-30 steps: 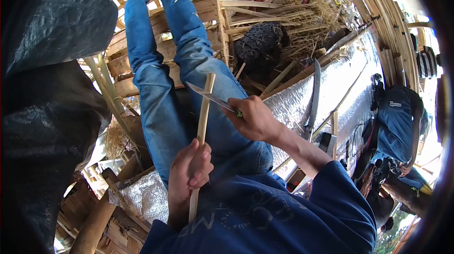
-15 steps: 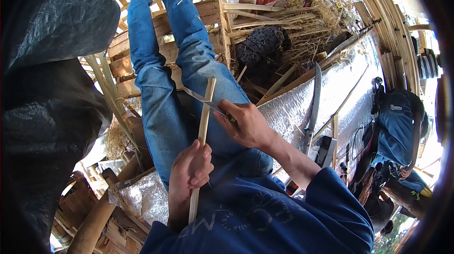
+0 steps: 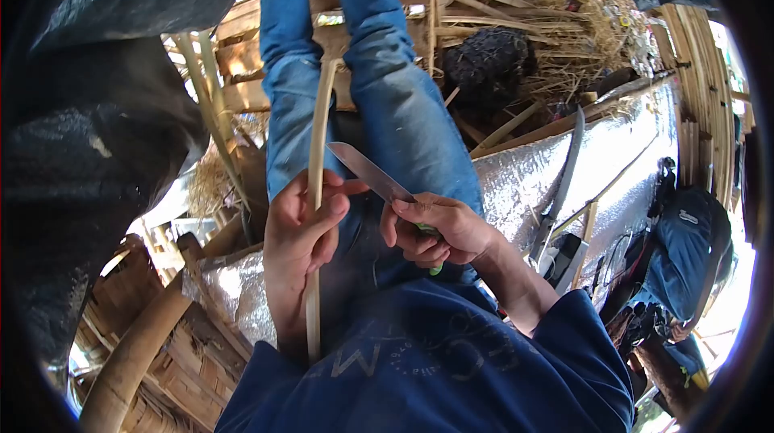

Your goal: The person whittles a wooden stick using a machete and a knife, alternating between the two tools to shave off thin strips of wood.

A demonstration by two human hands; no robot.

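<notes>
Fingers of the left hand close loosely around a pale strip, which stands lengthwise over the lap between the jeans-clad legs, its lower end by the blue shirt. Those of the right hand grip the knife by its green handle, blade angled toward the strip; whether its tip touches, I cannot tell. For good knife work here, the left forefinger, stretched out near the blade, is best tucked behind the strip, the hold firmed, and any stroke kept shallow, low-angled and directed away from the body, hand and thighs.
</notes>
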